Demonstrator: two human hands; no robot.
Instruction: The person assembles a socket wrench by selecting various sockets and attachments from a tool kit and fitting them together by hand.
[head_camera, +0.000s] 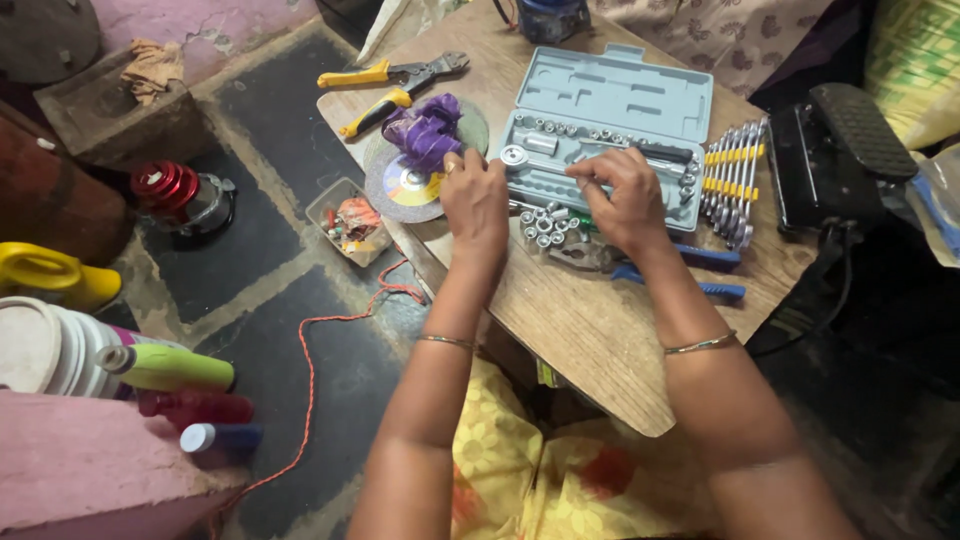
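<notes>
An open grey-blue socket-set case (612, 98) lies on a wooden table (600, 330). My left hand (476, 200) rests at the case's left front corner, fingers curled beside the round ratchet head (514, 156); what it holds I cannot tell. My right hand (622, 198) sits over the case's front row, fingertips pinched on a small metal piece there. Several loose sockets (543, 226) lie on the table between my hands. Blue-handled pliers (690, 272) lie under my right wrist.
A row of spanners in a yellow holder (733, 175) lies right of the case. Grinding discs (405, 185) with purple plastic (428, 130) and yellow-handled pliers (385, 75) lie at left. A black machine (835, 150) stands right. Bottles (165, 368), an orange cord (310, 370) and a parts tray (350, 222) are on the floor.
</notes>
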